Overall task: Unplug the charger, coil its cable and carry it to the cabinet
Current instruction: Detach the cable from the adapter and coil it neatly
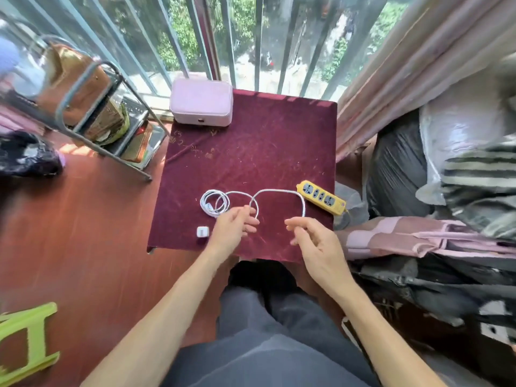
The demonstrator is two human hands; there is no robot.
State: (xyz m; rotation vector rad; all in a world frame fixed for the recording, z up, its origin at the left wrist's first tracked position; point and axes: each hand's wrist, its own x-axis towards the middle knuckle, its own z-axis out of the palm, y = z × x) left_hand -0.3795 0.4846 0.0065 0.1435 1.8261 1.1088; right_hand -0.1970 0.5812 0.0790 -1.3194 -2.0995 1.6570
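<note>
**CHARGER CABLE, WHITE: COILING PART DONE**

**Cable** (275, 191): thin, round and springy, in a smooth white sheath. One open loop arches between the two grips. A small coil (214, 203) of several turns lies flat on the table just left of the left grip.

**Left grip** (237, 227): thumb and fingertips pinch the cable where the loop crosses itself.

**Right grip** (310, 238): thumb and forefinger pinch the loop's other leg, with the other fingers loosely curled.

**Charger** (201, 232): small white block with rounded corners and a hard glossy shell. It lies out of any socket, just left of the left grip. Whether the cable is joined to it cannot be told.

**Handling note (judgement):** the unplugging looks done and the coiling is under way.
- Use the left pinch as the anchor.
- Fold the open loop over onto the small coil at matching size.
- Let the cable roll between the right fingertips so no twist builds.
- Lift the turns rather than drag them, since the cloth's nap probably catches.

**Power strip** (321, 197): long yellow hard plastic with a row of sockets and no plug seen in it. It sits just beyond the right grip.

**Table** (265, 141): draped in dark red velvet-like cloth with a short nap, flecked with lint.

**Box** (201, 101): pale pink, rounded and matte, well beyond the left grip.

**Cabinet:** not in view.
</note>
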